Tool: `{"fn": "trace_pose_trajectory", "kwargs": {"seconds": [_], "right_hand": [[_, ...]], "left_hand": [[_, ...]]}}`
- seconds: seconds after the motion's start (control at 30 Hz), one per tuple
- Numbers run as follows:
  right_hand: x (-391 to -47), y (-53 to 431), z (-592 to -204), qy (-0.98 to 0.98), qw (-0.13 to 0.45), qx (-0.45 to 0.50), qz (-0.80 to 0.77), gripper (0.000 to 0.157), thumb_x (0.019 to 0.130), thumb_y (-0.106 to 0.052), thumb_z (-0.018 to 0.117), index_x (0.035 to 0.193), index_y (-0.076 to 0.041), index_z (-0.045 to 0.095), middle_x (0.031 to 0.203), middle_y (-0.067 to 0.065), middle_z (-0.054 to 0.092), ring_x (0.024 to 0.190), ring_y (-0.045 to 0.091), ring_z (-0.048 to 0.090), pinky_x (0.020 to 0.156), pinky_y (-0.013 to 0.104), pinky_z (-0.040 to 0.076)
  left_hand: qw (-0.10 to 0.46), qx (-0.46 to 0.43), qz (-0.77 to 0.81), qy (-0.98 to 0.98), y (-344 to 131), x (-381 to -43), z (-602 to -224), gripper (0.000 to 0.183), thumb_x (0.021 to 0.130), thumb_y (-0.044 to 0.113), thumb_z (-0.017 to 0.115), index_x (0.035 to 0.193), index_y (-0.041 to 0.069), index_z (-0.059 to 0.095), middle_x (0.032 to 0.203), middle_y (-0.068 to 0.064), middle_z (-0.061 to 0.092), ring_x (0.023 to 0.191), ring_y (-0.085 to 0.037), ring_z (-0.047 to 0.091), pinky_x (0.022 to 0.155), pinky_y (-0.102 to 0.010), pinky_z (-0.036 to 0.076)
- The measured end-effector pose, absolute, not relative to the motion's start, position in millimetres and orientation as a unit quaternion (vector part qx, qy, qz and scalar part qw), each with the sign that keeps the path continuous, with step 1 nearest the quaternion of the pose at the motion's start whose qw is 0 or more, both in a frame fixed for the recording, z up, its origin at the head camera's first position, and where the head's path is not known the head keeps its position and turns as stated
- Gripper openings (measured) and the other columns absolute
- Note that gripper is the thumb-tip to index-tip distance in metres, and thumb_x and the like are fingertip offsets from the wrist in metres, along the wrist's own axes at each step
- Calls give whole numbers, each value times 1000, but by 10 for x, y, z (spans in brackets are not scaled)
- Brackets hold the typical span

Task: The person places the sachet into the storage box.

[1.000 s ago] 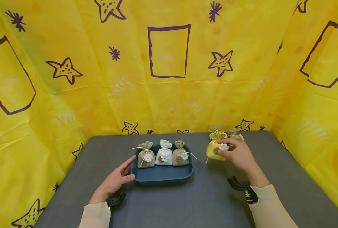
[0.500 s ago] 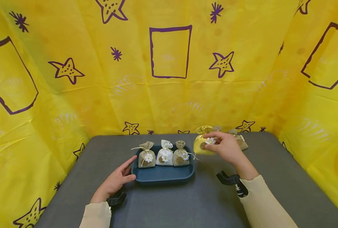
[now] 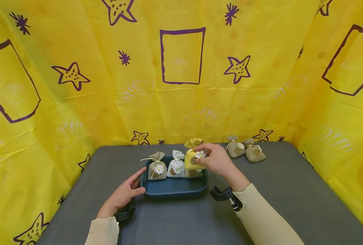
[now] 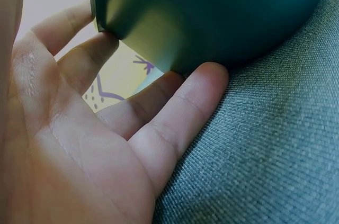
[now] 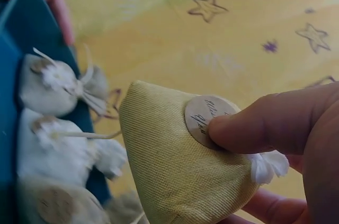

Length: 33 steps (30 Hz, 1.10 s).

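My right hand (image 3: 216, 159) pinches a yellow drawstring sachet (image 3: 191, 159) with a white flower and round tag, thumb on the tag in the right wrist view. In the head view it hangs over the right end of the blue tray (image 3: 175, 189), partly covering a beige sachet (image 3: 194, 174) in it. Left of that, a white sachet (image 3: 176, 166) and another beige sachet (image 3: 157, 168) stand along the tray's back. My left hand (image 3: 124, 194) touches the tray's left end with extended fingers; in the left wrist view its fingertips rest against the tray's outer wall (image 4: 222, 17).
Two more beige sachets, one (image 3: 236, 149) beside the other (image 3: 255, 153), lie at the back right of the grey table (image 3: 181, 221). A yellow patterned cloth (image 3: 181, 109) hangs along the back and both sides.
My right hand has carried the yellow sachet leftward from beside the two beige sachets to above the tray's right end. The left hand and the tray have stayed in place.
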State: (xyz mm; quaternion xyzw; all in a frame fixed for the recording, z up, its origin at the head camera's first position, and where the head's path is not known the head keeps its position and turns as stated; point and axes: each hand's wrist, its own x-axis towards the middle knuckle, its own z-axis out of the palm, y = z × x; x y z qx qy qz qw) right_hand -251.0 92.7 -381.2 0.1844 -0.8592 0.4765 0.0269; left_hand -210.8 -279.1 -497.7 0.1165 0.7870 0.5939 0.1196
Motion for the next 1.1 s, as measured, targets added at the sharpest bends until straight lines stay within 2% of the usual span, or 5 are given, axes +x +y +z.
{"fn": "trace_pose_trajectory", "kwargs": {"seconds": [0.13,0.37,0.57,0.9,1.1], "right_hand": [[-2500,732,-3899,-859,22,191,474,27,79,-14,83,105,-21,77,105,-3,67,77,20,54,60,34,45],[-2448,425,-4011,-860,5,203,468,26,81,-19,83,105,-25,77,114,-4,66,94,21,57,78,39,48],[-2401,151,-4154,-866,-17,226,446,26,83,-21,83,108,-26,77,115,-5,66,98,21,60,79,37,51],[-2369,-172,-4277,-883,-45,246,396,30,84,-29,83,113,-27,76,110,-10,65,89,12,57,74,31,50],[-2396,-230,-4326,-882,-39,271,384,34,86,-30,80,119,-24,74,115,-8,67,99,14,62,82,33,52]], "left_hand": [[121,121,593,787,-2786,-2112,-4976,75,97,15,67,160,19,25,164,-20,8,145,-44,16,110,-53,23],[122,122,598,783,-2786,-2123,-4975,75,97,14,67,160,19,25,164,-18,9,145,-42,17,111,-52,24],[119,117,590,790,-2799,-2117,-4974,76,97,17,69,160,19,26,164,-18,10,145,-41,16,111,-52,23],[131,107,600,782,-2809,-2128,-4974,75,98,16,66,160,22,24,164,-14,14,146,-34,22,110,-44,29],[134,112,606,776,-2811,-2136,-4976,75,98,17,66,160,23,24,164,-13,15,146,-32,23,110,-42,31]]}}
